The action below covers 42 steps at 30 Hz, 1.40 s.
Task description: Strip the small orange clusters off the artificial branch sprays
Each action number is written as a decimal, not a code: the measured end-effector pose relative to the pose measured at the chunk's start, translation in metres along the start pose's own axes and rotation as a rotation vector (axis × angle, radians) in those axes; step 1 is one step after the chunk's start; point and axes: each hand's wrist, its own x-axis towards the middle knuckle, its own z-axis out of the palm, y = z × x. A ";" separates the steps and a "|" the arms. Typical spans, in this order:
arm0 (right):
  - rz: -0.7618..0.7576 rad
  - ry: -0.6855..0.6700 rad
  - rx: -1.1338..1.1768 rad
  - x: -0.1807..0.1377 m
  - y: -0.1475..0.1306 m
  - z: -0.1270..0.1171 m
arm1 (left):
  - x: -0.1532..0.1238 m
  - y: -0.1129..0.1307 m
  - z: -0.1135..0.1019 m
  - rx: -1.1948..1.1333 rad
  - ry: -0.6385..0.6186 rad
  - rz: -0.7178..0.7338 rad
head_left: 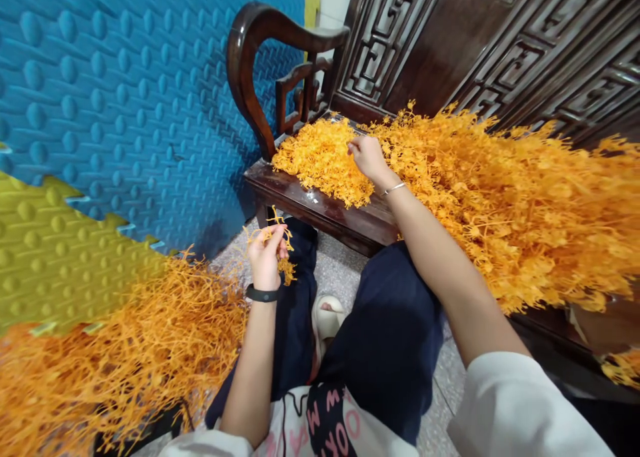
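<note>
My left hand [267, 253] is closed in a pinch on an orange branched plastic stem [287, 270], held above my lap. Thin bare twigs of it stick out over the fingertips, and a denser tuft hangs below. Farther forward, my right hand [367, 155] is over the bench, at the edge of a low pile of small orange plastic florets [317, 155]. Its fingers are curled together; what is in them, if anything, is hidden. Beside that wrist, a large heap of orange flowered stems [530, 210] spreads along the bench to the right.
The dark carved wooden bench [325, 207] has a curved armrest [245, 57] at its left end. A heap of bare orange stems [165, 343] lies at my left. Blue foam matting [125, 97] covers the wall, with yellow matting [60, 257] below. Speckled floor [345, 270] shows between my legs.
</note>
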 end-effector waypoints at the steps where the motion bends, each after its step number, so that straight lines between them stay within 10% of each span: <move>1: 0.006 0.036 0.034 0.004 0.001 0.002 | -0.002 0.000 0.002 0.003 -0.010 -0.009; 10: 0.092 0.149 0.230 0.023 -0.032 0.004 | -0.010 0.006 0.009 0.015 -0.042 -0.004; 19: -0.429 -0.782 0.409 -0.065 -0.112 -0.010 | -0.009 0.011 0.002 -0.025 -0.091 0.010; 28: -0.226 -1.286 0.719 -0.084 -0.096 -0.020 | -0.004 0.018 -0.003 -0.116 -0.100 0.055; 42: 0.109 -0.447 1.446 -0.068 -0.088 -0.033 | -0.008 0.016 -0.008 0.249 -0.490 0.042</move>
